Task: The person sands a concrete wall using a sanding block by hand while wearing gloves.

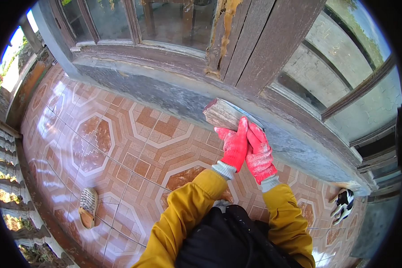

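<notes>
My left hand (232, 144) and my right hand (259, 150) wear red gloves with whitish smudges and pale cuffs. The two hands are close together around the near end of a worn wooden block (221, 116), which has a thin bluish edge along its far side. The block is held against or just in front of the low grey wall (187, 98) beneath the windows. Whether it touches the wall cannot be told. Above it stand a weathered brown wooden window frame (167, 62) and a wooden post (251, 47) with a damaged, yellowish filled strip.
A slip-on shoe (88, 207) lies on the patterned tile floor (130, 167) at lower left. A black-and-white animal (343, 206) lies by the wall at right. A balustrade (10, 187) borders the left side. Glass panes (177, 26) are above the wall.
</notes>
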### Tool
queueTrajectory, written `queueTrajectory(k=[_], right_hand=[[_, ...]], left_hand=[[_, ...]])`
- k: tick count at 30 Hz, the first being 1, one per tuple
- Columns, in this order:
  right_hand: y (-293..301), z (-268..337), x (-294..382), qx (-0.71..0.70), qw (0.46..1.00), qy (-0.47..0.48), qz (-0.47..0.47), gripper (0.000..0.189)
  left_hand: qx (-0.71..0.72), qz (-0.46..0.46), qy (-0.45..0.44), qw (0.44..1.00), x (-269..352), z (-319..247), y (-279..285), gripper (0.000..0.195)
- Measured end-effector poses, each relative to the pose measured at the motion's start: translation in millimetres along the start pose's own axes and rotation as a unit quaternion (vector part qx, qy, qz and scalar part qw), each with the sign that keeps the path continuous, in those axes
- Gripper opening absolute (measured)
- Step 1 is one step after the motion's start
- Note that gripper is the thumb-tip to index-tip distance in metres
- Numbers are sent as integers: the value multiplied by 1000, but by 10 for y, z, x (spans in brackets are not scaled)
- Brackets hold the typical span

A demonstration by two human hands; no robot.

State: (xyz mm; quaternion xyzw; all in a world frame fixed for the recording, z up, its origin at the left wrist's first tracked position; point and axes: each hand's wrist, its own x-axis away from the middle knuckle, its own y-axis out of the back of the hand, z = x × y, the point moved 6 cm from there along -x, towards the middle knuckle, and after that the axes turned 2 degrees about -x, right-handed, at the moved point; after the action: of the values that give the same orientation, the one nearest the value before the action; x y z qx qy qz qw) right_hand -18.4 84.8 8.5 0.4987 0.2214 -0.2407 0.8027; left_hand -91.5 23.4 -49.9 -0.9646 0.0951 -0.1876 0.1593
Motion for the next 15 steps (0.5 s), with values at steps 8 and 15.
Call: queueTrajectory(k=[8, 15], right_hand=[[450, 132, 524, -70, 985, -160, 7, 41], [471, -128, 875, -113, 964, -237, -35, 38]], left_hand=[[-269, -162, -330, 890, -253, -393, 262, 126], [-341, -209, -392, 828, -331, -416, 391, 128]])
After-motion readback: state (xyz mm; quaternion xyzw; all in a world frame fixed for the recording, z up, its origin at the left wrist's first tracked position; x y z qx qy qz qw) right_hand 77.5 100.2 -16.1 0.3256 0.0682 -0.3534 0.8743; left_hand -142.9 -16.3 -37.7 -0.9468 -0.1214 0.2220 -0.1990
